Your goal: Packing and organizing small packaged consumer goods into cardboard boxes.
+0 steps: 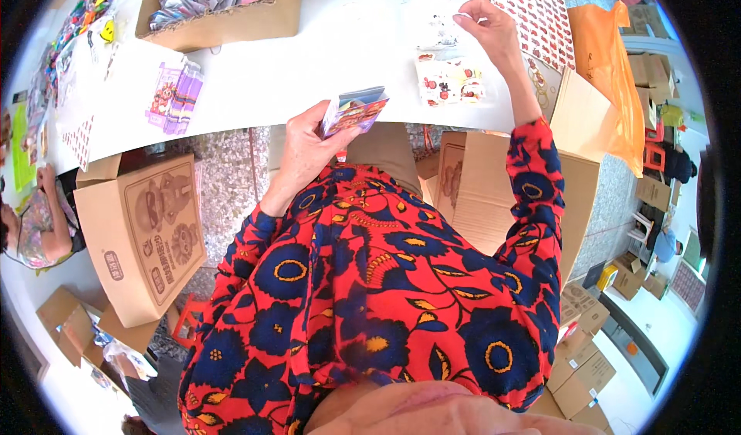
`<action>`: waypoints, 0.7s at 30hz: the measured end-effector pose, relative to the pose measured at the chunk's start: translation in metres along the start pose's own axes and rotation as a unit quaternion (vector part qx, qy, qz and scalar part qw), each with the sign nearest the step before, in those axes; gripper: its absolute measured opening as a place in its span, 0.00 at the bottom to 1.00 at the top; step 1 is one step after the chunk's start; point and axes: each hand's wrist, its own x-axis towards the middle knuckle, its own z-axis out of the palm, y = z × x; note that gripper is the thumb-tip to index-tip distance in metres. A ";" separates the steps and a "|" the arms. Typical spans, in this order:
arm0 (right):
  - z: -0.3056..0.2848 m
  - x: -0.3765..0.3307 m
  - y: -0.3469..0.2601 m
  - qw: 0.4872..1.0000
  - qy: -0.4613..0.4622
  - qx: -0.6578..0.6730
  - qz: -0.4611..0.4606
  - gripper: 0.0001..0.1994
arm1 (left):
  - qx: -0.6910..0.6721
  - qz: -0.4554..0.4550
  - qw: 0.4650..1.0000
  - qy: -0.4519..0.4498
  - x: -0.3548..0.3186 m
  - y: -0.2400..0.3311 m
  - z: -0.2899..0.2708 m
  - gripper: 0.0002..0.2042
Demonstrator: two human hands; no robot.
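Left hand (305, 153) holds a small stack of cards (353, 112), thumb over the near face, fingers curled behind it. The stack sits in the grip just off the table (309, 64) edge, above the lap, tilted so the coloured top card faces up and away from the palm.

Right hand (488, 27) reaches out over the table, arm extended, wrist slightly bent. Thumb and forefinger are pinched narrow on the corner of a thin white sheet (441, 24); other fingers loosely folded. Just below those fingertips lies a clear packet (450, 80) with printed pictures, flat on the table.

Handling, judged: stack is light, fairly stiff as a block but made of slick loose cards that could fan or slide out; best held across the short edges with the thumb pressing on top, as it is. Sheet is flimsy, will bend and flutter; a corner pinch lifts it but a light grip is needed to avoid creasing.

Beyond the left fingers: a purple packet (176, 95) on the table, and an open box (224, 6) of more packets farther off. Cartons (143, 230) stand on the floor to either side of the knees.
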 end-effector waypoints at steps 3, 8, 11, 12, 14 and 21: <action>-0.005 -0.009 -0.071 0.967 -0.071 0.219 0.108 0.03 | 0.054 0.003 0.999 -0.008 0.004 -0.002 0.000 0.12; -0.001 -0.029 -0.162 0.972 -0.155 0.166 -0.065 0.04 | 0.001 0.050 0.999 -0.008 0.006 -0.003 0.005 0.12; 0.006 -0.035 -0.177 0.970 -0.167 0.130 -0.118 0.05 | 0.002 0.035 0.999 -0.008 0.003 0.004 0.005 0.13; 0.009 -0.036 -0.178 0.970 -0.158 0.086 -0.162 0.05 | 0.002 0.036 0.999 -0.005 0.001 0.004 0.005 0.13; 0.012 -0.038 -0.182 0.966 -0.151 0.040 -0.208 0.06 | -0.013 0.069 0.997 0.007 -0.002 0.003 0.005 0.12; 0.016 -0.039 -0.191 0.958 -0.123 0.025 -0.257 0.12 | -0.013 0.070 0.997 -0.009 -0.008 0.011 -0.001 0.13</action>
